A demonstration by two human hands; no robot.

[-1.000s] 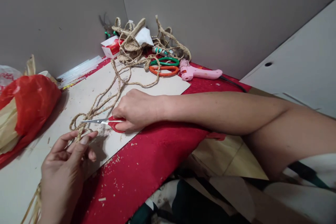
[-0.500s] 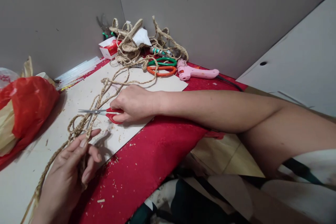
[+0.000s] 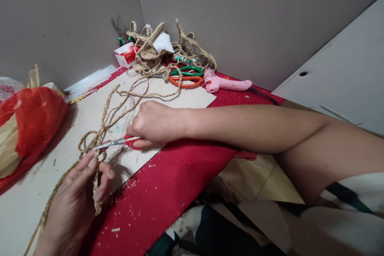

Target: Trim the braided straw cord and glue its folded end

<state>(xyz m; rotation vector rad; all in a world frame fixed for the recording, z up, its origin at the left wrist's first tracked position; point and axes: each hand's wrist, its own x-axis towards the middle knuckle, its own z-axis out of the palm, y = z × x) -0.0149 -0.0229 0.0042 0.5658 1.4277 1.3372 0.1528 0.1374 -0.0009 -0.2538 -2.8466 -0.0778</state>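
Note:
My left hand (image 3: 79,192) pinches a short end of braided straw cord (image 3: 96,186) between thumb and index finger; it dangles past the palm. Red-handled scissors (image 3: 115,143) are in my right hand (image 3: 150,125), their blades together and pointing left, the tips just above my left fingertips. More braided cord (image 3: 105,114) lies beyond the blades on the white board (image 3: 156,144), with a loop beside my left index finger. One strand trails down behind my left wrist.
A red plastic bag (image 3: 39,116) sits at left. Toward the back are a tangle of cord (image 3: 148,54), green-and-orange-handled scissors (image 3: 186,82), a pink glue gun (image 3: 226,83), a red-and-white box (image 3: 126,55) and clear sticks (image 3: 90,84).
The scissors have closed and moved down toward my left fingers. The cord that lay between their blades now shows a free end beyond, apart from the piece my left hand holds.

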